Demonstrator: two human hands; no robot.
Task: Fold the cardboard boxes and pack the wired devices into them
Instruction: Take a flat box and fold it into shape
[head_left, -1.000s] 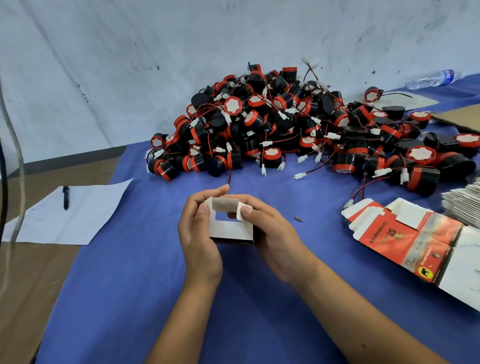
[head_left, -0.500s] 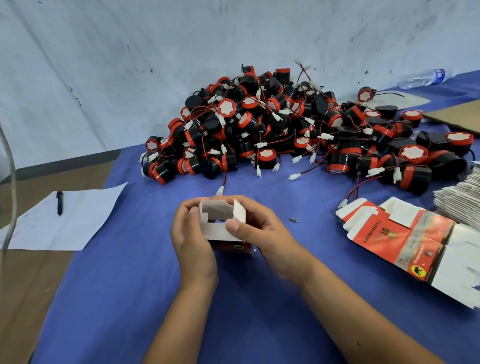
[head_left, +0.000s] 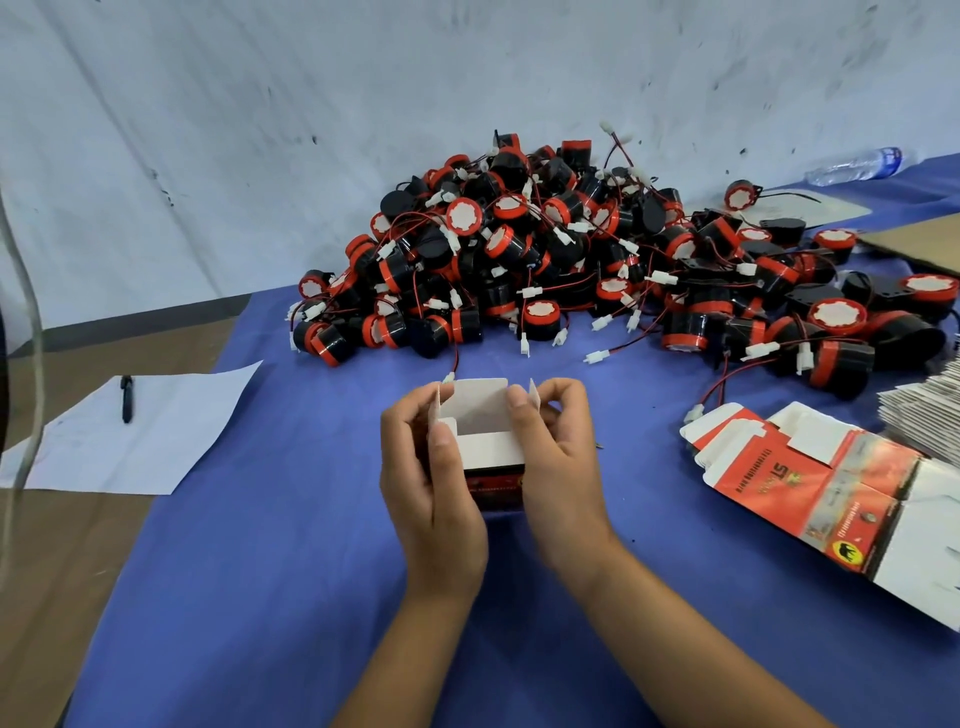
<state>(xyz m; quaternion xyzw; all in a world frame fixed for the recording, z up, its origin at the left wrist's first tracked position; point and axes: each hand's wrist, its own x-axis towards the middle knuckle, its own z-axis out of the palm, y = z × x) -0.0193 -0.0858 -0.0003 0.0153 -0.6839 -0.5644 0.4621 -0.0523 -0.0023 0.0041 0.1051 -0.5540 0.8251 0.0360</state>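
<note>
Both hands (head_left: 498, 467) have spread the box (head_left: 483, 436) flaps upright.

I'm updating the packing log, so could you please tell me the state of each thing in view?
Small box: erected, top flaps open, nothing visible inside.
Left hand: grips the box's left side.
Right hand: holds the box's right side, fingers at its flap.
Wired devices: loose in a pile, unpacked.
Flat boxes: unfolded, lying flat.
Pen: lying on the paper.
Water bottle: lying on its side.
</note>
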